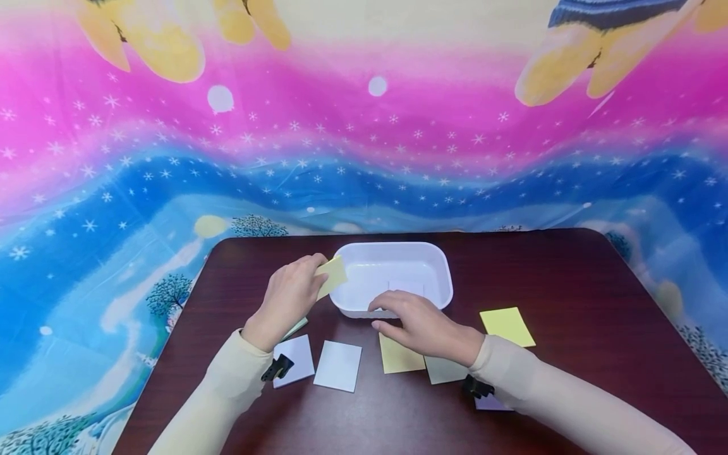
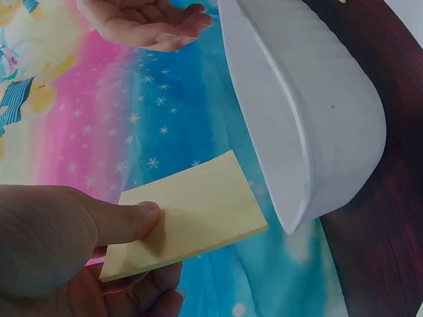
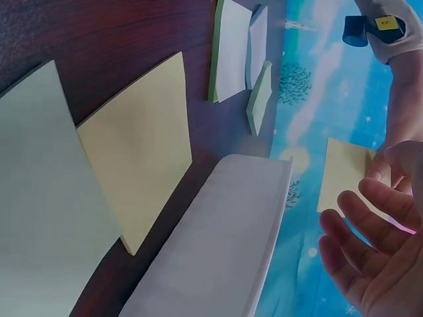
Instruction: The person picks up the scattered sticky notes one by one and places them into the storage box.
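In the head view my left hand [image 1: 289, 294] pinches a pale yellow sticky note pad [image 1: 334, 277] at the left end of the white plastic tub [image 1: 352, 311]. Seen from the left wrist, the thumb lies on top of the pad [image 2: 198, 211] with the fingers underneath, beside the tub's rim. My right hand [image 1: 423, 323] hovers over the tub's front edge, holding nothing. Its fingers [image 3: 357, 254] are loosely bent in the right wrist view. Below that hand lie another yellow pad [image 1: 400, 355] and a pale grey-green pad [image 1: 443, 371], partly covered by the arm.
A whitish pad [image 1: 338, 366] and a lilac-white pad [image 1: 298, 359] lie front left, with a green one [image 1: 297, 327] behind them under the left wrist. Right of the tub sits a bright yellow pad [image 1: 508, 325]. A purple pad [image 1: 492, 403] peeks from under the right sleeve.
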Available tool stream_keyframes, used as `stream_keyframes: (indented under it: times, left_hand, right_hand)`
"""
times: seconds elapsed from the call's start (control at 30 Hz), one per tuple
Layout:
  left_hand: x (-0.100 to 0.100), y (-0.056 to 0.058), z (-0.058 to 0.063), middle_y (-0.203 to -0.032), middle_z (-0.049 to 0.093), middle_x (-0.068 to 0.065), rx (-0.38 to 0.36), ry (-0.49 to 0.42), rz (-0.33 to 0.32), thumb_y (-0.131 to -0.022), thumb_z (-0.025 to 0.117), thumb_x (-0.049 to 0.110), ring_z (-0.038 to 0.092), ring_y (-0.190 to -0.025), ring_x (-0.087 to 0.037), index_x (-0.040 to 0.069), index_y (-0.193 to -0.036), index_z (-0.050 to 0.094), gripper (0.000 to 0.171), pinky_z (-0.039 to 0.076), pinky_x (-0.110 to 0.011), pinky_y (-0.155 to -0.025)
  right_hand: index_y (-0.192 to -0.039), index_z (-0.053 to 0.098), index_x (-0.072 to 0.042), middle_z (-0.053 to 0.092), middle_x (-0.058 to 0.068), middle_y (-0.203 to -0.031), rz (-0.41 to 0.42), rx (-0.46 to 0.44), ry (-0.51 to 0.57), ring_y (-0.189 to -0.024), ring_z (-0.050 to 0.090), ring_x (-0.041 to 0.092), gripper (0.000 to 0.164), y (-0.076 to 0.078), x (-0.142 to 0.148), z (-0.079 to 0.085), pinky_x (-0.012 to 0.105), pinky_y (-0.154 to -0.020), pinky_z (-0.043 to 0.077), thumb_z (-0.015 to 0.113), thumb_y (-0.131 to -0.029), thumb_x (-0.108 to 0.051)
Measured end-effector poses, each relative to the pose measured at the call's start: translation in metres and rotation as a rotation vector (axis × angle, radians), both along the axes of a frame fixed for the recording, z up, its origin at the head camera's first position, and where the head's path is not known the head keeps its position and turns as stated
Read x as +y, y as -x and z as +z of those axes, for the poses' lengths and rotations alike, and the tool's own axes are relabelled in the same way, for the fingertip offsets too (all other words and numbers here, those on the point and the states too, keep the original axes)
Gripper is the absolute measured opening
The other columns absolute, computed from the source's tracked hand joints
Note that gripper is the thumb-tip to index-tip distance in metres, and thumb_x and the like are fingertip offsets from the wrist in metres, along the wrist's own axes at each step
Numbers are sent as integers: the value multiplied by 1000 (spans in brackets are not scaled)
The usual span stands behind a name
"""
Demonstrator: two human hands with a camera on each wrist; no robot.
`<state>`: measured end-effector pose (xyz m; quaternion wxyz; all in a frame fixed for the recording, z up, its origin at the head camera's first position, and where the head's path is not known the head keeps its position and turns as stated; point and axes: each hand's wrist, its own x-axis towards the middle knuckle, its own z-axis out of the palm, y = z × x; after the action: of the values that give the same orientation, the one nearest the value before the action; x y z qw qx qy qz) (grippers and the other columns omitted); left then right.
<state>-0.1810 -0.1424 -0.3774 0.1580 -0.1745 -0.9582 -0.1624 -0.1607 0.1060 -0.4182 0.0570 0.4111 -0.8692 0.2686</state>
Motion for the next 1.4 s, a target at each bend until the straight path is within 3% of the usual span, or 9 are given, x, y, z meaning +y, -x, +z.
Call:
stream_keyframes:
  times: [0.37,0.93,1.4]
  left_hand:
    - [7,5,-8,-86,66,-2,-28,2,-17,-84,66,14,53,-66,-13,11,-104,66,19,44,-33,-56]
    - [18,10,-8,-92,68,-4,-29,25,-45,-85,66,14,58,-71,-13,10,-108,66,23,48,-32,-59]
    - [21,13,-9,-92,69,-4,-24,41,-58,-85,66,14,58,-71,-13,10,-108,66,23,46,-33,-58]
  right_hand:
    - [-113,64,-14,66,-2,-107,-8,-52,18,-99,59,12,30,4,4,-2,32,-87,47,55,-92,-35]
    - [-111,64,-12,65,-1,-104,-11,-14,46,-98,59,12,31,7,7,-5,33,-87,46,54,-93,-36]
    - [-111,64,-19,64,-8,-107,-50,-20,32,-102,58,10,26,7,14,-3,31,-88,46,57,-91,-34]
